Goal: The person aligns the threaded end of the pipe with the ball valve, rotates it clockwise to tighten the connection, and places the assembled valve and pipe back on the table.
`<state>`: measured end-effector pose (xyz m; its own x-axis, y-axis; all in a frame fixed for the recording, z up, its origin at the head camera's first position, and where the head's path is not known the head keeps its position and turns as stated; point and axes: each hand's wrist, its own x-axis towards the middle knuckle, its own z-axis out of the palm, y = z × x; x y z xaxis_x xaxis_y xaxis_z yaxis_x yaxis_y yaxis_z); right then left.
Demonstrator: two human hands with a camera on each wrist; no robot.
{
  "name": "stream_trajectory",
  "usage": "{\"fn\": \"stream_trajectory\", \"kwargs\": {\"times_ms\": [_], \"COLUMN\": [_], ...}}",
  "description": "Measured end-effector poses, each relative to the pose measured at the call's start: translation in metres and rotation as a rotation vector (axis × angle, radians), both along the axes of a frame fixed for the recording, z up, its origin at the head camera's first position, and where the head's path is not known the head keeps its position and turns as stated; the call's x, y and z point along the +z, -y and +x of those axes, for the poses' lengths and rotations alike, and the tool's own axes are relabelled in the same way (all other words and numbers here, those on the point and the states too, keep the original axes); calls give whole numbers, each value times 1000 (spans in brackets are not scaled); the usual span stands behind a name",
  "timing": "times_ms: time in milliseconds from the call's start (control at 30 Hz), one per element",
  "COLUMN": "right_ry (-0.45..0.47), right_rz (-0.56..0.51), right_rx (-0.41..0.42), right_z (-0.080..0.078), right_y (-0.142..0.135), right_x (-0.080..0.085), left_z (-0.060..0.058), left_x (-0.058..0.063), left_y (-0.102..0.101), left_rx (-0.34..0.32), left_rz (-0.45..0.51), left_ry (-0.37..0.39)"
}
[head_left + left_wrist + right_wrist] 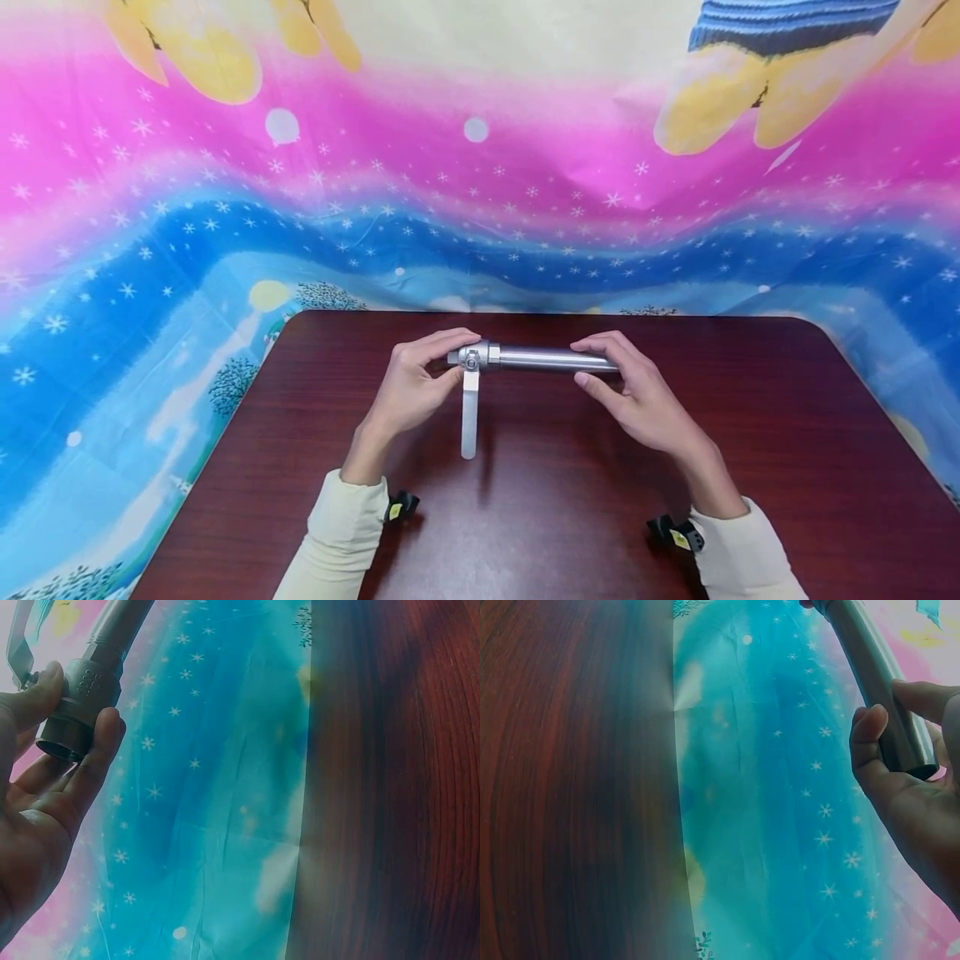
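Note:
A steel ball valve (pixel 472 357) is joined to a shiny metal pipe (pixel 551 359), the two held level above the table. My left hand (pixel 420 379) grips the valve body at its left end, thumb and fingers on opposite sides. From the valve, a flat lever handle (pixel 469 417) points toward me. My right hand (pixel 637 396) holds the pipe near its right end between thumb and fingers. In the left wrist view the valve's open threaded end (pixel 66 742) shows between the fingers. The pipe's free end (pixel 919 769) is an open tube in the right wrist view.
Below the hands lies a dark red wooden table (pixel 540 517) with rounded far corners. A colourful printed cloth (pixel 480 225) hangs behind it and along its sides. Small black devices are strapped at the left cuff (pixel 348 500) and right cuff (pixel 738 533).

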<state>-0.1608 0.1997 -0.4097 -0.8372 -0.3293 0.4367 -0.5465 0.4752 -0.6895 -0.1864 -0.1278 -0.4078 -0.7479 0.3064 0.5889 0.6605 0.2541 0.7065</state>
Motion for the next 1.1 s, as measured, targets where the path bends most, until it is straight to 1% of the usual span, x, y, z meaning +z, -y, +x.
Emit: {"fn": "stream_trajectory", "kwargs": {"times_ms": [267, 467, 700, 867, 1100], "right_ry": [29, 29, -26, -53, -79], "right_rz": [-21, -15, -11, -10, 4], "right_rx": [9, 26, 19, 14, -4], "right_z": [0, 0, 3, 2, 1], "right_y": [-1, 1, 5, 5, 5], "right_x": [0, -1, -3, -3, -3], "left_z": [1, 1, 1, 1, 0], "left_x": [-1, 0, 1, 0, -1], "left_y": [0, 0, -1, -1, -1], "left_rx": [-4, -8, 1, 5, 1], "left_rz": [8, 12, -3, -4, 3], "left_ry": [-4, -12, -14, -5, -17]}}
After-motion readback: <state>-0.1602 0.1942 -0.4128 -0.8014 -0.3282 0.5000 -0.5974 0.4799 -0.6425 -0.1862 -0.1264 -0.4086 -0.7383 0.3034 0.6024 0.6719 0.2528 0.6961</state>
